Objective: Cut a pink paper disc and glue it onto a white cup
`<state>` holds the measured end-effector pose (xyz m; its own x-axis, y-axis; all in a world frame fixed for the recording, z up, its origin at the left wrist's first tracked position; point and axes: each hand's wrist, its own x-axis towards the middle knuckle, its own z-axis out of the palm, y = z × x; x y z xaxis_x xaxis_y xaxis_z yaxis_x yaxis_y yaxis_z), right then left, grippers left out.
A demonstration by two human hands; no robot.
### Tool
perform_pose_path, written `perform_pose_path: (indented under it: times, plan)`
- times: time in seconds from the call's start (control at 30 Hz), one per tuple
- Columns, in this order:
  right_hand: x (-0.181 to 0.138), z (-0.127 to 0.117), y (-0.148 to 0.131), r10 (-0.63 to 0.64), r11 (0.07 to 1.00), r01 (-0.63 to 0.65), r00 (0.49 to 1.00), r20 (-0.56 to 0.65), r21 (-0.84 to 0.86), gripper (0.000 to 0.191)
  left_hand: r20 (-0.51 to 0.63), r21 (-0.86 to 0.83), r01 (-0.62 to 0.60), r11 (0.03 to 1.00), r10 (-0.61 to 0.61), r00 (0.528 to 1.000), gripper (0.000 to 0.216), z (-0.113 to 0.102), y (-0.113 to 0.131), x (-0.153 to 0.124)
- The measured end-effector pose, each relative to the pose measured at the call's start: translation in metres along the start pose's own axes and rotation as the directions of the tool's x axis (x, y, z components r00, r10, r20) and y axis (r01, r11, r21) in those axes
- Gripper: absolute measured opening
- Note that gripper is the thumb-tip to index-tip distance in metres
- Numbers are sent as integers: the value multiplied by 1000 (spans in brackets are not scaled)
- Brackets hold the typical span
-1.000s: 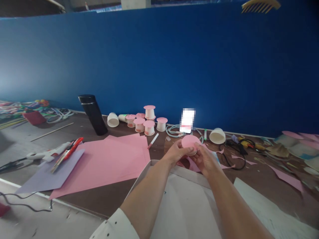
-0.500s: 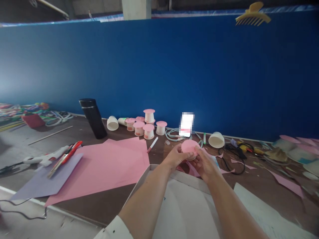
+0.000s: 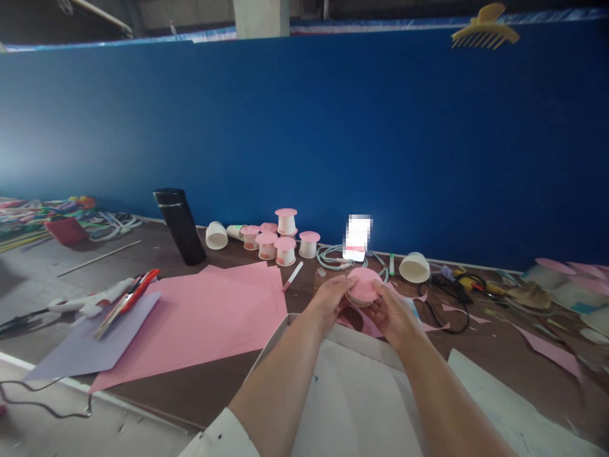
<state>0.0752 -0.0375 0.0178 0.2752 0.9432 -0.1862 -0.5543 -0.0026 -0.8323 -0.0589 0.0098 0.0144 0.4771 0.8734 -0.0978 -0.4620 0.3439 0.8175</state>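
Note:
Between my two hands is a paper cup topped with a round pink paper disc (image 3: 364, 285). My left hand (image 3: 332, 302) grips its left side, thumb at the disc's edge. My right hand (image 3: 390, 315) is closed on the right side, its thumb also at the rim. Most of the cup body is hidden beneath the disc and my fingers. Pink paper scraps (image 3: 369, 324) lie under and around my hands. A white box (image 3: 361, 393) sits below my forearms. Several white cups with pink discs (image 3: 285, 252) stand together to the left, one raised above the others.
Pink sheets (image 3: 204, 324) lie left under a lilac sheet (image 3: 118, 349), with a red utility knife (image 3: 130, 301) and glue gun (image 3: 92, 298). Behind stand a black flask (image 3: 181, 228) and a lit phone (image 3: 356, 238). A bare cup (image 3: 415, 268) and cables (image 3: 459, 292) lie right.
My left thumb has shifted from the front of the pink disc back toward its left edge. The disc now shows more fully; the cup stays in both hands.

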Motion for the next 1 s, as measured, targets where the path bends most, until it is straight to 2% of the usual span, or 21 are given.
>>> perform_pose_path:
  times: [0.13,0.3,0.57,0.67,0.77,0.87,1.0]
  plan:
    - [0,-1,-1,-8,1000,8,999,-36,4,33,-18,3,16,1000,-16,1000,46,2,2,-1]
    - [-3,-1,-3,-44,998,42,998,-52,-37,38,-40,39,38,999,-36,999,59,0,-3,3]
    - [-1,1,-2,-37,997,36,999,-22,-62,23,-28,71,39,997,-37,999,76,-6,-11,9]
    - [1,0,-1,-62,997,60,998,-27,-53,24,-26,73,53,996,-51,998,79,-5,-9,7]
    - [1,-1,1,-72,996,70,997,-38,-55,27,-82,75,81,994,-74,994,84,-3,-7,6]
    - [2,-2,2,-56,996,53,998,-35,-75,33,-98,95,83,992,-74,992,80,-2,-5,5]
    - [3,-2,2,-38,993,35,999,-26,-110,35,-41,121,44,992,-39,998,62,-2,-6,6]
